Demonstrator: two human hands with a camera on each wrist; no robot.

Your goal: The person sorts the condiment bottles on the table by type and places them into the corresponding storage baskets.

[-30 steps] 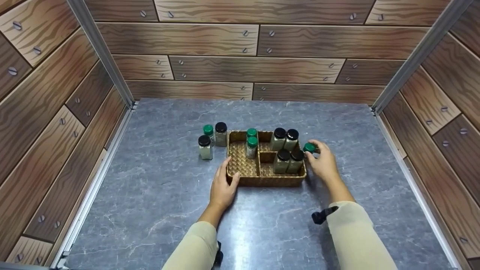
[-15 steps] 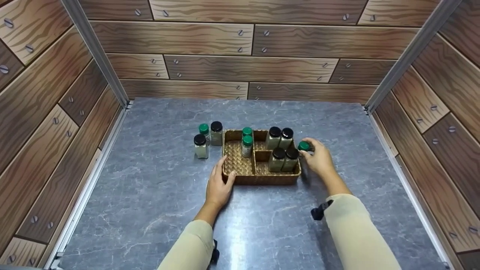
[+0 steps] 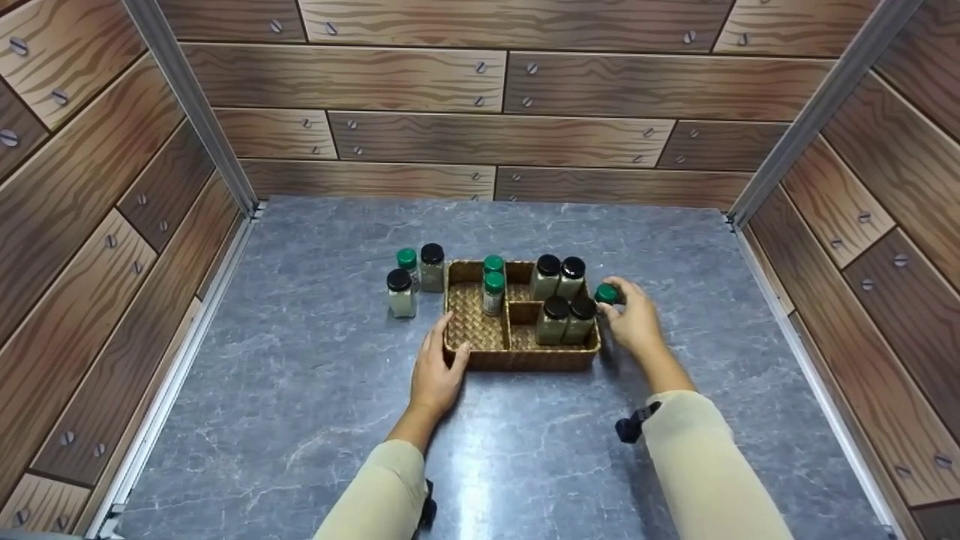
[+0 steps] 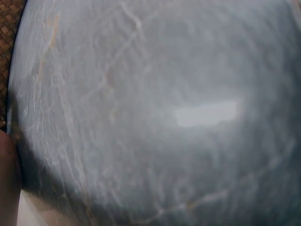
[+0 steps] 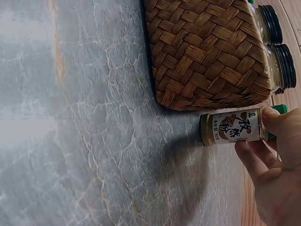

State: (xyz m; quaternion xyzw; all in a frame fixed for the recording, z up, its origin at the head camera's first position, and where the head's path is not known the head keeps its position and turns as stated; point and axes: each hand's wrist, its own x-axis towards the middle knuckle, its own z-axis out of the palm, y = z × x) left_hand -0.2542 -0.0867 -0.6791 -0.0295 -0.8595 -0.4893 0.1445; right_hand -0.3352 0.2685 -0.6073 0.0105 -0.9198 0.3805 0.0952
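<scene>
A woven basket [image 3: 521, 361] with divided compartments stands on the grey table. My left hand [image 3: 435, 379] rests on its front left corner, fingers along the left side and thumb at the front. In the left wrist view only a strip of basket [image 4: 8, 33] and part of the hand [image 4: 7, 176] show. My right hand [image 3: 636, 319] pinches a green-capped spice jar [image 5: 235, 126] just right of the basket. The jar is upright, with a white label; whether its base touches the table I cannot tell. Two green-capped jars [image 3: 493, 294] stand in the left compartment.
Two black-capped jars [image 3: 547, 277] fill part of the back right compartment; two more black-capped jars [image 3: 553, 321] stand in the front right one. Left of the basket stand a green-capped jar [image 3: 407, 260] and two black-capped jars [image 3: 402, 296]. Wood-patterned walls [image 3: 420, 135] enclose the table.
The whole scene has shifted slightly left as the head view moved. My right hand and its jar are a little nearer the basket. My left hand keeps its place on the corner.
</scene>
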